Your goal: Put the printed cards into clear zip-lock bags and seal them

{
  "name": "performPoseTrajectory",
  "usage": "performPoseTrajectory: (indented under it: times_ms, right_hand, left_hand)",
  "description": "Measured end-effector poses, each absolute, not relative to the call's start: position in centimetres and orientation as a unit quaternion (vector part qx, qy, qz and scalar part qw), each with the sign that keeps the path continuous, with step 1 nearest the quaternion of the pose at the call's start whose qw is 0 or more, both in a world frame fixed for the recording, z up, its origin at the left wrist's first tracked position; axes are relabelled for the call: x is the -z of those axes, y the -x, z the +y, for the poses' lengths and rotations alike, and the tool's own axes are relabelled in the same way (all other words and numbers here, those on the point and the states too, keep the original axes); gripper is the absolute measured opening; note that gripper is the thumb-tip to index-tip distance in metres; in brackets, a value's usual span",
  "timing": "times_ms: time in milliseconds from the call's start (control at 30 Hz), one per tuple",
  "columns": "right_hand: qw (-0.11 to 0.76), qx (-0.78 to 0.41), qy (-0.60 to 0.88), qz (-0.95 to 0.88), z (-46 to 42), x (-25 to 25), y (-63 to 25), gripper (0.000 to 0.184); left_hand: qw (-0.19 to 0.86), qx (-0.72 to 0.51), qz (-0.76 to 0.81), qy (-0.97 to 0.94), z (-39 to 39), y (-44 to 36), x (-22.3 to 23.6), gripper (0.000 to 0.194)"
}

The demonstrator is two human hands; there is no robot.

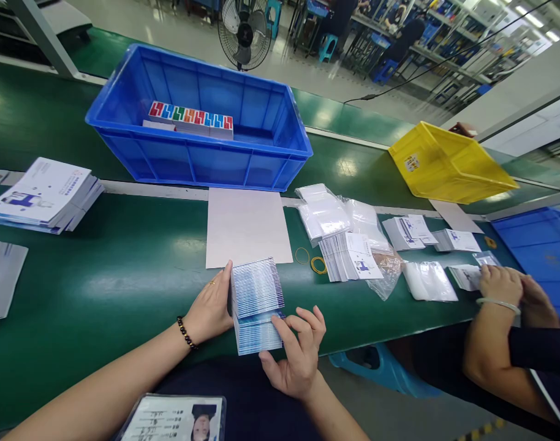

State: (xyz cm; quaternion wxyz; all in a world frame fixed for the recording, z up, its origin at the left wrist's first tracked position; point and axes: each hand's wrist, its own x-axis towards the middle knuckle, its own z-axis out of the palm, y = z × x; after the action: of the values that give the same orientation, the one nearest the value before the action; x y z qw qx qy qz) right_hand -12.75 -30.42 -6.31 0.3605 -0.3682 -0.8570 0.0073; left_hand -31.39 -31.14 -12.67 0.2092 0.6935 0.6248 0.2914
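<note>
My left hand [214,303] grips a thick stack of folded leaflets [257,288] from its left side, over the near part of the green table. Their blue-and-white edges face up in rows, with a visible break between an upper and a lower block. My right hand [298,352] is at the stack's lower right, fingers spread. Its index fingertip touches the edges near that break, and the thumb is by the lower corner. Behind the stack lies a white sheet [247,226]. Yellow rubber bands [318,265] lie to the right of it.
A blue bin [206,162] with small colourful boxes [192,119] stands behind. Booklet piles [45,193] lie at left. Leaflet bundles [351,256] and clear plastic bags [429,282] lie at right, near a co-worker's hands [503,285]. A yellow bin [445,162] stands tilted beyond.
</note>
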Motion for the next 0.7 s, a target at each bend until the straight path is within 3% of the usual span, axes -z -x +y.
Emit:
performPoseTrajectory:
  times_ms: [367,700]
  right_hand:
    - [0.366,-0.015,0.366,-0.855,-30.51,6.22,12.65,0.028]
    - [0.352,-0.01,0.371,-0.859,-30.22,6.08,13.13,0.037]
  left_hand:
    - [0.205,-0.279,0.627,-0.697,-31.2,31.48,12.77,0.102]
    - [0.192,-0.272,0.634,-0.698,-31.14,31.39,12.47,0.104]
